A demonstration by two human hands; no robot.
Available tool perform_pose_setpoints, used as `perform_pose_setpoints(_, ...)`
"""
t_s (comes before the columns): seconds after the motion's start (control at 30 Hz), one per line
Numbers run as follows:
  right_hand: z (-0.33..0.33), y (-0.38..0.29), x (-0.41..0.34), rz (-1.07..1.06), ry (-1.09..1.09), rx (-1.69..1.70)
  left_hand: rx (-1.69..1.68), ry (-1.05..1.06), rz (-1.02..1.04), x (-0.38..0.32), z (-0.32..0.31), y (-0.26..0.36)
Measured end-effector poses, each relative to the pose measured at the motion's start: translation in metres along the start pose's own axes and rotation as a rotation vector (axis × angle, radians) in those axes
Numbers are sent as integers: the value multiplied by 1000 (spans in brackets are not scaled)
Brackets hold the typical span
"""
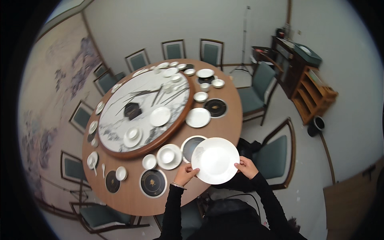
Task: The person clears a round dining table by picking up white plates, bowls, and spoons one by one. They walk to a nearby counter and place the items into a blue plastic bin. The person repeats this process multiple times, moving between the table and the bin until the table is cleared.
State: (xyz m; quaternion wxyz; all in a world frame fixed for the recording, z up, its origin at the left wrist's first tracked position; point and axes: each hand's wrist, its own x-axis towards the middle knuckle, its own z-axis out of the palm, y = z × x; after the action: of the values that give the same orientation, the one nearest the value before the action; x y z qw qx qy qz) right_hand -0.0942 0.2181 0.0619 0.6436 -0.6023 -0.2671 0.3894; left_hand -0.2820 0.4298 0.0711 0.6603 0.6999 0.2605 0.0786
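Note:
Between them, my left hand (185, 174) and my right hand (247, 168) grip a round white plate (215, 161) by its left and right edges. It is held over the near right rim of a round wooden table (126, 207). Partly hidden behind it, a black round place plate (192, 147) with a pale rim lies on the table. To the left, a white bowl (166, 155) sits on a white plate (177, 162), with another white bowl (149, 162) beside them. A black place plate with a gold mark (153, 183) lies nearest the table's front edge.
A marble-patterned turntable (114, 132) carries chopsticks (156, 97), a dark hexagonal piece (132, 111) and white dishes. Green-padded chairs (273, 156) surround the table. To the right stand a wooden shelf unit (312, 93) and a black bin (316, 126); a thin stand (244, 39) is behind.

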Motion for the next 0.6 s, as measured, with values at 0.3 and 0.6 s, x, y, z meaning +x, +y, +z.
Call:
perform_pose_setpoints(0.3,-143,-18,-138,-74,267,-15,22,-279,3,24,177,40)
perform_pose_setpoints(0.6,-242,-52,-291,-77,643,18,74,-657,79,34,360,102)
